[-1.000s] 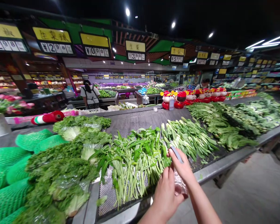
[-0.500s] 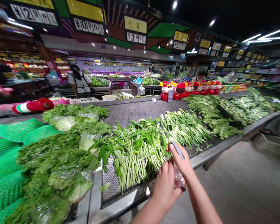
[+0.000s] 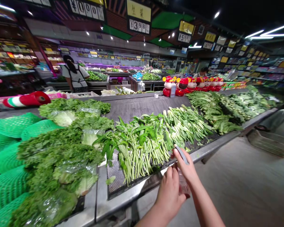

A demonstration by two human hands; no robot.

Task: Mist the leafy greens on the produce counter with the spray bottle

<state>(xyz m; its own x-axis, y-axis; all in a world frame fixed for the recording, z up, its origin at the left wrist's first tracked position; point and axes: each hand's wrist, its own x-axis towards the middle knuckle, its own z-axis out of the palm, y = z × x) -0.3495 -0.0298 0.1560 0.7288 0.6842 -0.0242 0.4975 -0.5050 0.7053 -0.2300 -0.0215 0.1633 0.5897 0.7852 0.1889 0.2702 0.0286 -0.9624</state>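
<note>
My left hand (image 3: 169,190), fingers curled, is closed around a crumpled piece of clear plastic (image 3: 184,185) just off the front edge of the vegetable stand. My right hand (image 3: 186,165) is right beside it, fingers bent and partly overlapping the plastic. A grey curved strip (image 3: 182,155) runs along the right fingers; how it is gripped is partly hidden. Just beyond the hands lie leafy greens with long pale stems (image 3: 142,151), spread on a mesh panel. Shorter greens with white stalks (image 3: 184,124) are piled behind them to the right.
Lettuce heads (image 3: 66,157), some in clear wrap, fill the left side beside green foam netting (image 3: 8,186). A red roll (image 3: 28,99) and red figurines (image 3: 180,86) line the back ledge. The stand's metal edge (image 3: 132,192) runs before me. A person (image 3: 74,75) stands beyond.
The view has shifted slightly, so the stand appears higher and the left-hand items further left. Both hands keep nearly the same pose around the plastic. The person beyond has turned away.
</note>
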